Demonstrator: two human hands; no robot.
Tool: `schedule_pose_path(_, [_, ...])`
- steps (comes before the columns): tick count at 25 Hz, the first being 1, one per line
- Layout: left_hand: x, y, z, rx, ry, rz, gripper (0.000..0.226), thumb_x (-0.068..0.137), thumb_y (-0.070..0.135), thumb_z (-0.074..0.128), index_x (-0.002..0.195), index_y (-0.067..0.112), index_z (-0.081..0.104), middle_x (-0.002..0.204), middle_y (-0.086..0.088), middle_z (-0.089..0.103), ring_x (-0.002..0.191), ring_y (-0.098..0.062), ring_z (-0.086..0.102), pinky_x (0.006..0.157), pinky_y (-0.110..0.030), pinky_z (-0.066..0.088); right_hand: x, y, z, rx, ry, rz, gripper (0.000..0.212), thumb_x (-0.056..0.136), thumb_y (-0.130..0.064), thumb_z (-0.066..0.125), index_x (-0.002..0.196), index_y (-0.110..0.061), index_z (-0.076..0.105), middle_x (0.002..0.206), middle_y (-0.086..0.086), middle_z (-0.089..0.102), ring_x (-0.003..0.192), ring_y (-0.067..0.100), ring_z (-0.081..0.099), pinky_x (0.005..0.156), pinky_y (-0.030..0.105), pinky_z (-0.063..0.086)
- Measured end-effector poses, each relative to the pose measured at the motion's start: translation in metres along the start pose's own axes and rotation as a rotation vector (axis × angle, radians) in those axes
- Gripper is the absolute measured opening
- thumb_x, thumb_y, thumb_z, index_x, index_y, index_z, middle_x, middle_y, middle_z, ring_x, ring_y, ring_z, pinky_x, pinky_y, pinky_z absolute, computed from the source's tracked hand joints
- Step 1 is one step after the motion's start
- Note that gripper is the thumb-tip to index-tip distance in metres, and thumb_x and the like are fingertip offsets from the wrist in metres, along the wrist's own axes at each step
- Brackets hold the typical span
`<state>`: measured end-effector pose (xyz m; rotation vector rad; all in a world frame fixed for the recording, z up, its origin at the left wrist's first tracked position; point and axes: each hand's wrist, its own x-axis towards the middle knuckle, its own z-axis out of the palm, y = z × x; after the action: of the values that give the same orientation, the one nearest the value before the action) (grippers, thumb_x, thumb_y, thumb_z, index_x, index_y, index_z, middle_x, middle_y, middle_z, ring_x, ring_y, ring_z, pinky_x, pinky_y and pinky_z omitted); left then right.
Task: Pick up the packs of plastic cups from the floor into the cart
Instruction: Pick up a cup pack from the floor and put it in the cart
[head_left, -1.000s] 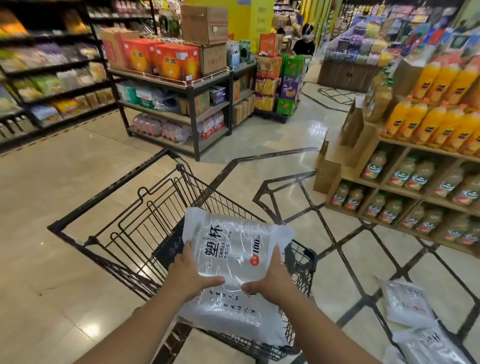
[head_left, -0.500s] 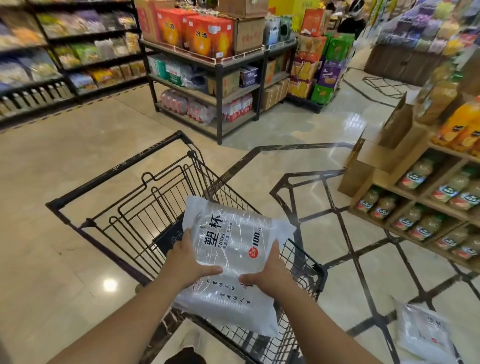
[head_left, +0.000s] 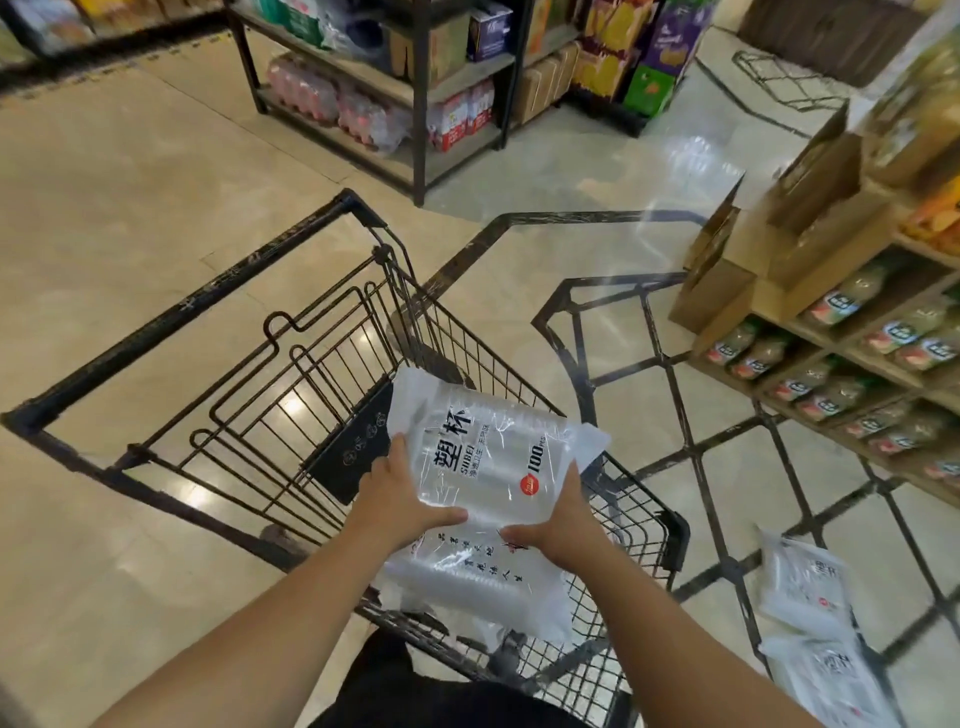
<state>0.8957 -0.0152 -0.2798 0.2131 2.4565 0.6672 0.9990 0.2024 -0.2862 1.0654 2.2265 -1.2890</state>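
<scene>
We should lower the pack of plastic cups (head_left: 488, 467) flat into the cart (head_left: 176, 312), letting go on both sides together. The left hand (head_left: 402, 499) and right hand (head_left: 563, 519) grip its sides, thumbs on top, holding it over the basket. Two more packs (head_left: 805, 587) lie on the floor (head_left: 130, 182), near right.

Pack of plastic cups (head_left: 483, 499): clear, glossy plastic film, crinkled, with printed lettering. Cart (head_left: 291, 395): black-coated metal wire, finish scuffed along the frame. Floor (head_left: 130, 208): polished beige tile, highly reflective; display shelf (head_left: 810, 260) of plain matt cardboard.
</scene>
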Motion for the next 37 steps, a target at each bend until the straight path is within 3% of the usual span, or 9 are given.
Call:
schedule_pose_path(4, [0.038,-0.028,-0.010,0.001,-0.066,-0.014,0.150,0.041,0.089,0.076,0.156,0.029,0.000,0.148,-0.017,0.040,0.131,-0.035,0.046,0.108,-0.052,0.045,0.013,-0.026,0.023,-0.004,-0.026,0.058,0.158,0.045,-0.042,0.103,0.160,-0.033,-0.004,0.160,0.008,0.034,0.141,0.035,0.042,0.106,0.051,0.048])
schedule_pose_path(8, [0.061,-0.059,-0.012,0.021,-0.123,-0.084,0.149,0.047,0.085,0.078,0.158,0.024,-0.001,0.151,-0.021,0.037,0.134,-0.039,0.044,0.111,-0.052,0.042,0.073,0.004,0.067,0.006,-0.113,0.154,0.173,0.011,-0.070,0.095,0.152,-0.051,-0.004,0.151,0.011,0.045,0.130,0.036,0.053,0.090,0.056,0.058])
schedule_pose_path(14, [0.088,-0.100,0.001,0.087,-0.162,-0.095,0.145,0.060,0.079,0.078,0.160,0.018,-0.007,0.162,-0.021,0.024,0.145,-0.041,0.031,0.119,-0.053,0.030,0.071,-0.027,0.099,-0.061,-0.156,0.228,0.154,0.062,-0.034,0.098,0.159,-0.030,-0.021,0.167,0.017,0.019,0.149,0.039,0.029,0.117,0.052,0.034])
schedule_pose_path(20, [0.102,-0.122,0.003,0.013,-0.216,-0.111,0.134,0.068,0.062,0.085,0.161,0.025,-0.004,0.166,-0.012,0.018,0.149,-0.038,0.025,0.119,-0.052,0.031,0.084,-0.004,0.124,-0.031,-0.125,0.247,0.152,0.063,-0.032,0.098,0.160,-0.027,-0.020,0.168,0.017,0.010,0.152,0.038,0.021,0.117,0.051,0.028])
schedule_pose_path(24, [0.108,-0.130,-0.002,0.091,-0.188,-0.053,0.136,0.058,0.085,0.069,0.162,0.037,-0.005,0.164,-0.016,0.020,0.146,-0.040,0.029,0.115,-0.054,0.034,0.077,-0.003,0.119,-0.026,-0.084,0.182,0.155,0.055,-0.041,0.100,0.161,-0.030,-0.013,0.169,0.011,0.009,0.154,0.035,0.017,0.120,0.051,0.025])
schedule_pose_path(27, [0.093,-0.120,-0.014,0.133,-0.210,0.049,0.141,0.052,0.090,0.065,0.161,0.039,-0.009,0.161,-0.014,0.026,0.145,-0.038,0.031,0.117,-0.056,0.033,0.056,-0.002,0.107,-0.038,-0.091,0.189,0.148,0.062,-0.038,0.097,0.162,-0.029,-0.011,0.170,0.007,0.005,0.154,0.031,0.018,0.120,0.046,0.025])
schedule_pose_path(31, [0.056,-0.108,-0.039,0.030,-0.220,0.090,0.131,0.064,0.055,0.090,0.161,0.033,0.005,0.163,-0.005,0.021,0.151,-0.028,0.021,0.122,-0.049,0.025,0.020,0.013,0.094,-0.114,-0.091,0.171,0.137,0.070,-0.037,0.094,0.162,-0.030,-0.008,0.169,0.007,0.008,0.151,0.030,0.026,0.118,0.047,0.030])
schedule_pose_path(34, [0.042,-0.121,-0.047,0.117,-0.258,0.200,0.131,0.052,0.079,0.083,0.158,0.040,0.016,0.148,0.006,0.043,0.137,-0.023,0.044,0.112,-0.050,0.044,-0.015,0.038,0.093,-0.169,-0.122,0.173,0.133,0.071,-0.041,0.093,0.162,-0.031,-0.004,0.164,0.007,0.017,0.144,0.030,0.036,0.115,0.046,0.035])
schedule_pose_path(37, [0.018,-0.135,-0.053,0.288,-0.289,0.245,0.126,0.055,0.083,0.076,0.157,0.039,0.016,0.148,0.006,0.044,0.134,-0.019,0.045,0.110,-0.045,0.044,-0.052,0.067,0.105,-0.206,-0.187,0.225,0.129,0.072,-0.049,0.088,0.162,-0.032,-0.004,0.161,0.008,0.019,0.139,0.029,0.043,0.116,0.046,0.039])
